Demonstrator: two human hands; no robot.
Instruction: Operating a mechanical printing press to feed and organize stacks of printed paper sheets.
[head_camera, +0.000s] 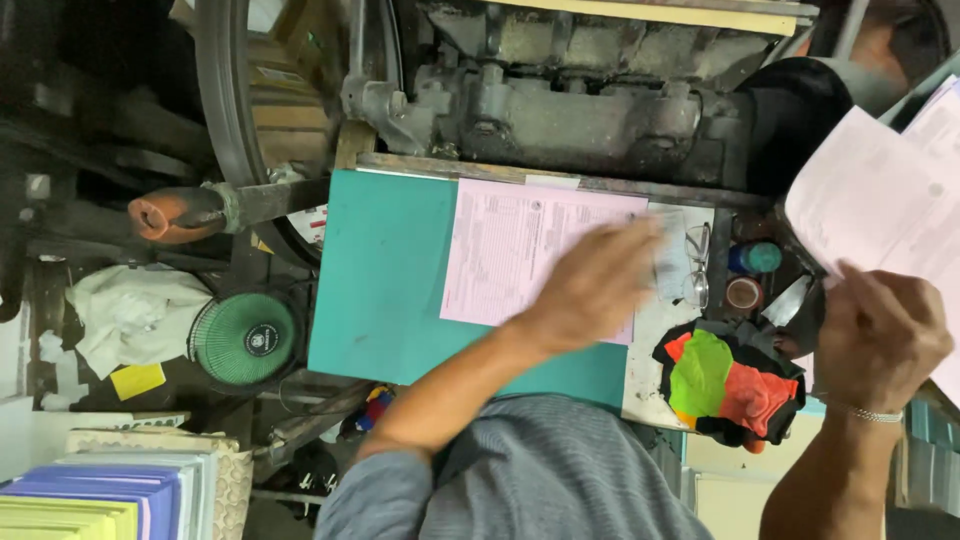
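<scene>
The pink sheet (520, 255) lies flat on the green board (385, 280) — thin, limp, best slid by an edge. Left hand (595, 285) rests on it, blurred; fingers' spread unclear. Right hand (880, 335) pinches a paper stack (880, 200).

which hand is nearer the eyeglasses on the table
Left. The left hand rests on the pink printed sheet just beside the eyeglasses. The right hand is farther off, holding up pink sheets past the table's edge.
</scene>
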